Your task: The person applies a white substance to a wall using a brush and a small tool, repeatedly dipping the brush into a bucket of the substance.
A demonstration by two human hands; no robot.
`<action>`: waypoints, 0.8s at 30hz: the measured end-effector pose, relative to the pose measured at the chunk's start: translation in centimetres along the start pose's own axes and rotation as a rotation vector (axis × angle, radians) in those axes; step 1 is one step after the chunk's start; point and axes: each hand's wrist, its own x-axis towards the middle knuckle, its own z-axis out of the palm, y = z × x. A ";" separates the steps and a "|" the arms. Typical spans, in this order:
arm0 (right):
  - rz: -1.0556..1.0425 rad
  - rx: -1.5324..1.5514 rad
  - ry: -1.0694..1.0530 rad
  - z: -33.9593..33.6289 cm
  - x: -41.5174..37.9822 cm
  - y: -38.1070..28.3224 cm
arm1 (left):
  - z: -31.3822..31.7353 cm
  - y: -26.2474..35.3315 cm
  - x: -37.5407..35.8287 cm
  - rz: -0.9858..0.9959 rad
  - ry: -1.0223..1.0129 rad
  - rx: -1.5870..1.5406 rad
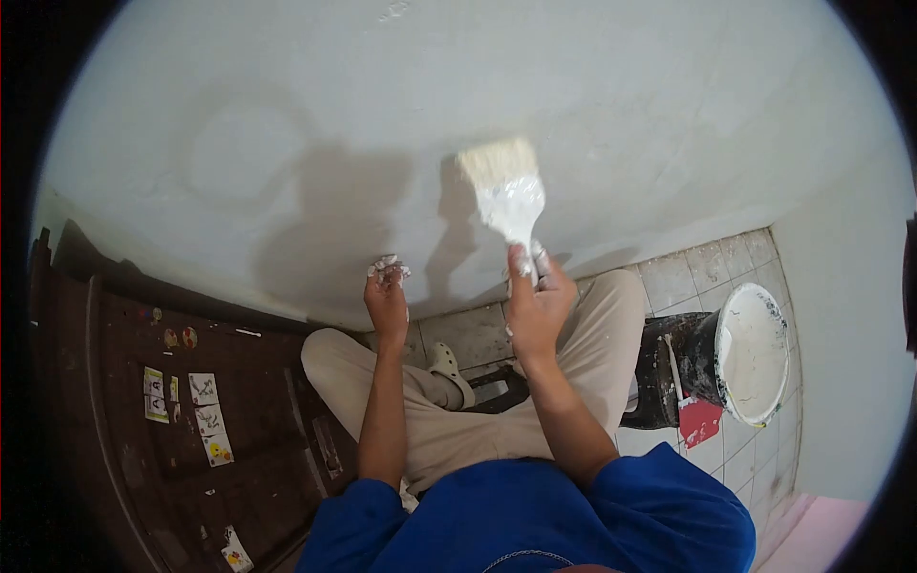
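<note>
My right hand (539, 307) grips a wide paintbrush (513, 202) by its white-smeared handle. The brush points upward in front of the wall (630, 124), its pale bristles fanned and its lower part coated in white paint. My left hand (386, 301) is raised near the wall, its fingers curled in and daubed with white. What it holds, if anything, I cannot tell. White smudges also mark my right thumb and fingers.
At the right, a black bucket (705, 355) stands beside a tub of white paint (759, 358). A red scraper blade (700, 421) lies close by on the tiled floor (669, 282). Dark wooden furniture with stickers (204, 390) fills the left side.
</note>
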 end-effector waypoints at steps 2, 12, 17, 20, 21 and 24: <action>-0.120 -0.029 0.024 0.2 1.3 -1.7 | 0.1 -0.2 0.3 0.030 -0.021 -0.038; 0.396 -0.282 -0.102 -3.1 -4.0 11.4 | 0.2 0.0 0.0 0.043 -0.022 -0.019; 0.016 -0.069 -0.059 -0.6 -1.3 2.1 | -0.1 0.7 -0.6 0.058 -0.028 0.035; -0.128 -0.034 -0.026 1.9 1.0 -2.2 | -0.1 0.8 -0.5 0.040 -0.018 0.093; -0.170 -0.053 -0.017 2.5 1.3 -2.6 | 0.0 0.6 -0.3 0.042 -0.014 0.105; -0.165 -0.136 -0.049 3.3 1.0 2.8 | 0.1 -0.5 0.4 0.055 -0.028 0.033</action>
